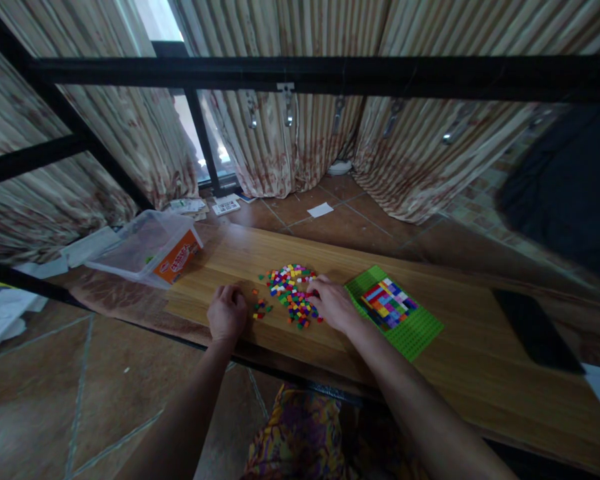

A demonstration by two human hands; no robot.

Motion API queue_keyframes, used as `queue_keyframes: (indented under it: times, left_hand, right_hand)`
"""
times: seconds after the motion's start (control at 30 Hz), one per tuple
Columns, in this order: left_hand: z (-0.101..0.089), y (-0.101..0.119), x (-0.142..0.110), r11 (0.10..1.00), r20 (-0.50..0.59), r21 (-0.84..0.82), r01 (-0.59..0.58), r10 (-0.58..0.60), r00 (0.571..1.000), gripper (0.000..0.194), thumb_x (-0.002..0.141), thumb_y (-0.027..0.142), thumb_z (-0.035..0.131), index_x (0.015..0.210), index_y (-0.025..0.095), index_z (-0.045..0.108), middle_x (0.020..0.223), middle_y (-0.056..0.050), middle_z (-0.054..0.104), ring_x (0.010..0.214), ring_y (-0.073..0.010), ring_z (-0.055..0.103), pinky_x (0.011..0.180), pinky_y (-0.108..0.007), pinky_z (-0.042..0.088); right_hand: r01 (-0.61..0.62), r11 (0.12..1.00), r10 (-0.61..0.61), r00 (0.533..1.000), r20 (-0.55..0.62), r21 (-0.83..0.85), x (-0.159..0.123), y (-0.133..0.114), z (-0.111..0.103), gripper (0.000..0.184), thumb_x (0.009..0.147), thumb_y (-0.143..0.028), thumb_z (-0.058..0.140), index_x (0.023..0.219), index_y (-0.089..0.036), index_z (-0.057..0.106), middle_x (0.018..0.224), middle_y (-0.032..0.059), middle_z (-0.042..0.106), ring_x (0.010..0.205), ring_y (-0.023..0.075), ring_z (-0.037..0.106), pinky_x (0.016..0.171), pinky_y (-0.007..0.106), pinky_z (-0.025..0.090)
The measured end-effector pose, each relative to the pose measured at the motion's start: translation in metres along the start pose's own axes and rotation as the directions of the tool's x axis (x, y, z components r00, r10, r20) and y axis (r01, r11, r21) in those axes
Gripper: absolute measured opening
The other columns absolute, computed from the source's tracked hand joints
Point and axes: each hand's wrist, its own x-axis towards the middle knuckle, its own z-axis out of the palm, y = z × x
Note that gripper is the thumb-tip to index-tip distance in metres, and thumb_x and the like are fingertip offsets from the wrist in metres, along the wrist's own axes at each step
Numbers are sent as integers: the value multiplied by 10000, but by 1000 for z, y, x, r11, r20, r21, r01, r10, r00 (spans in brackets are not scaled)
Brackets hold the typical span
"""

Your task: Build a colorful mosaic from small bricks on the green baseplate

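Note:
A loose pile of small building bricks in many colours lies on the wooden board. My right hand reaches over the pile's right side, thumb and fingers pinched at a small reddish brick, which is partly hidden. On the pile's left, my left hand rests on the board with fingers curled in; what they hold, if anything, is hidden. Between that hand and the pile are several stray bricks. Right of my right hand lies a green baseplate, with a multicoloured block of bricks built on it.
A clear plastic tub with an orange label stands at the board's left end. A dark flat slab lies at the right. Beyond the board run a black metal rail with hanging clips and striped curtains. Papers lie on the tiled floor.

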Motion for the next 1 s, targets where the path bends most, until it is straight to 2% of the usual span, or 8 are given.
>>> queue_keyframes:
  times: [0.27,0.43,0.5,0.6,0.67,0.73,0.83,1.0]
  left_hand:
    - [0,0,0,1000,-3,3,-4,4,1000,213,828,248,462,853,204,669,911,-50,645,808,-172,596,685,-269,420]
    - [-1,0,1,1000,8,22,-3,3,1000,220,829,260,462,864,202,671,923,-59,651,803,-179,598,669,-271,415]
    - [-2,0,1,1000,10,26,-1,1,1000,217,821,256,467,875,202,671,934,-59,654,800,-179,597,669,-273,414]
    - [-2,0,2,999,8,36,-1,1,1000,214,818,261,470,875,202,668,941,-56,653,788,-177,594,668,-272,412]
    - [-3,0,2,999,8,43,-2,1,1000,214,818,271,470,867,203,667,944,-54,650,785,-176,591,666,-271,412]
    - [-3,0,2,999,9,46,-2,1,1000,216,817,279,472,863,203,669,941,-55,649,789,-180,591,668,-273,413]
    - [-3,1,2,999,6,50,-3,2,1000,229,813,276,468,881,204,675,945,-62,649,798,-190,588,666,-280,416]
    - [-3,1,3,998,13,58,3,-3,1000,249,812,281,460,899,206,681,962,-65,650,793,-193,583,659,-285,413]
  right_hand:
    - [40,999,-39,997,-71,19,-10,-1,7,167,893,-134,519,810,-215,640,911,31,632,865,157,583,762,253,417]
    - [-16,970,67,977,-204,243,-22,-6,4,204,886,-135,501,908,-231,680,952,40,648,899,169,611,826,292,458]
    - [-20,876,159,955,-249,482,-33,-12,4,203,894,-201,499,952,-240,689,956,39,653,865,167,635,787,298,499]
    - [-63,515,346,928,-139,855,-58,-20,9,197,855,-364,576,925,-237,709,899,28,679,750,162,676,656,283,550]
    - [-117,290,439,898,-23,950,-78,-23,12,230,774,-420,673,877,-221,727,816,24,699,719,170,685,638,290,563]
    - [-153,157,502,863,55,976,-100,-21,12,251,703,-406,747,867,-215,741,781,22,713,726,170,683,671,296,566]
    - [-180,84,582,807,99,980,-131,-11,6,282,635,-343,811,881,-220,751,766,17,720,718,152,664,687,276,551]
    - [-189,153,703,710,27,970,-158,18,-11,305,634,-354,816,888,-201,743,677,2,689,583,112,601,569,236,507]
